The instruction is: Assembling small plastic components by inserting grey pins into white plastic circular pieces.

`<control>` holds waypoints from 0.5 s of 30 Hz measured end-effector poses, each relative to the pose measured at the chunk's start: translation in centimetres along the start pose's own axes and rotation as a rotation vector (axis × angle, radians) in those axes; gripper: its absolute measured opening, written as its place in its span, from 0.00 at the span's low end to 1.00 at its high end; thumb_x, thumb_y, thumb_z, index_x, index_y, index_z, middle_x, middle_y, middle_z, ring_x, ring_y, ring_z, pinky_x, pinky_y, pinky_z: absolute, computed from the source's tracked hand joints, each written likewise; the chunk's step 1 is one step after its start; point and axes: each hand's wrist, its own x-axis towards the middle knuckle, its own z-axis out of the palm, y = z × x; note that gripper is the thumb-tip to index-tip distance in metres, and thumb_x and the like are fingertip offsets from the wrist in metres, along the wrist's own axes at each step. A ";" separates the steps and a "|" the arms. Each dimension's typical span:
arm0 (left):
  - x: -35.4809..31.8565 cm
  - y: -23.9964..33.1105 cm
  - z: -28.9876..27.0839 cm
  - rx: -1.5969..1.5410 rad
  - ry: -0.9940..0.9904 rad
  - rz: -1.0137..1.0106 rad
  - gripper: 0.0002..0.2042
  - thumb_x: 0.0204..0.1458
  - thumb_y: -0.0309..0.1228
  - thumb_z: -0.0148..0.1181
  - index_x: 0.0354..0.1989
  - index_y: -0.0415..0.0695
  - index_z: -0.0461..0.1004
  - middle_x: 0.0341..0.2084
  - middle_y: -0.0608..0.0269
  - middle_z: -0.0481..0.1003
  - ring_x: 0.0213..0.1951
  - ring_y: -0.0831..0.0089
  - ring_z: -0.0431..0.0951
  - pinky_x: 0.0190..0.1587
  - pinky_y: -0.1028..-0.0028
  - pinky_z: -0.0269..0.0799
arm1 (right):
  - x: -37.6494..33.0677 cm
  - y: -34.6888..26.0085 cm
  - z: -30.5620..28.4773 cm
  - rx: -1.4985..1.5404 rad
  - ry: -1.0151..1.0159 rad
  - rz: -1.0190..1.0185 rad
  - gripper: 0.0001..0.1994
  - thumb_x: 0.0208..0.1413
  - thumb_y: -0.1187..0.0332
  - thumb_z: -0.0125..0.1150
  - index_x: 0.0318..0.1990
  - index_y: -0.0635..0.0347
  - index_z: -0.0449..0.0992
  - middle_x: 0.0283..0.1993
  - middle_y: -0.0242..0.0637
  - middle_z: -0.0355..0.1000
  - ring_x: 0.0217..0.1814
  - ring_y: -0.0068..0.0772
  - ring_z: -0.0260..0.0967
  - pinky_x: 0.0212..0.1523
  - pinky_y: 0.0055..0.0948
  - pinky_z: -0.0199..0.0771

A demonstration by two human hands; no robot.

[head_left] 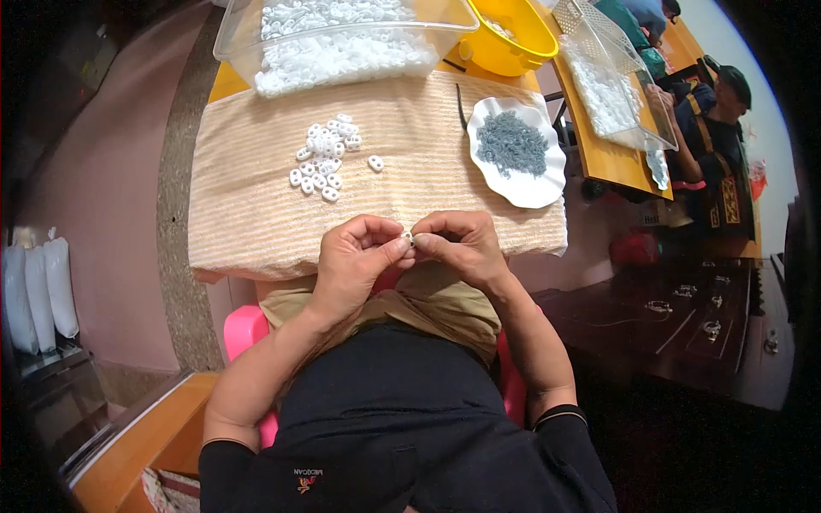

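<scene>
My left hand (353, 256) is closed, thumb and forefinger pinching a small white two-holed plastic piece (407, 234) over the near edge of the table. Against it, the fingertips of my right hand (463, 249) are pressed together; a tiny dark spot shows there, too small to make out. Beyond my left hand lies a loose pile of white oval two-holed pieces (323, 154), with one single piece (375, 163) apart to its right. At the right, a white wavy-rimmed plate (538, 195) carries a heap of small grey-blue pieces (511, 144).
A striped cloth (248, 179) covers the table. At its back stand a clear bin (342, 40) of white pieces and a yellow basin (539, 51). A thin black strip (461, 107) lies near the plate. Off to the right, people sit by another table (611, 162) with a clear bin (658, 128).
</scene>
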 end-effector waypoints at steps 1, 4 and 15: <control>-0.1 0.0 0.0 0.011 -0.010 0.020 0.06 0.54 0.21 0.59 0.38 0.34 0.72 0.30 0.58 0.77 0.30 0.78 0.79 0.36 0.80 0.78 | 0.0 -0.2 0.2 0.039 -0.006 0.002 0.05 0.55 0.76 0.61 0.36 0.69 0.78 0.32 0.33 0.76 0.33 0.18 0.72 0.36 0.18 0.75; -0.1 -0.2 -0.4 0.027 0.020 0.068 0.06 0.53 0.21 0.60 0.38 0.34 0.72 0.30 0.58 0.77 0.31 0.77 0.79 0.36 0.79 0.78 | 0.4 -0.4 0.7 0.071 -0.003 0.014 0.05 0.54 0.75 0.62 0.36 0.69 0.79 0.32 0.32 0.76 0.33 0.18 0.72 0.35 0.18 0.74; 0.5 0.5 -0.7 -0.061 0.034 0.059 0.07 0.54 0.21 0.59 0.40 0.34 0.71 0.30 0.59 0.77 0.31 0.76 0.79 0.37 0.77 0.79 | 1.3 -1.7 -0.6 0.166 -0.028 0.164 0.08 0.55 0.76 0.61 0.41 0.70 0.78 0.35 0.35 0.76 0.34 0.19 0.72 0.36 0.19 0.75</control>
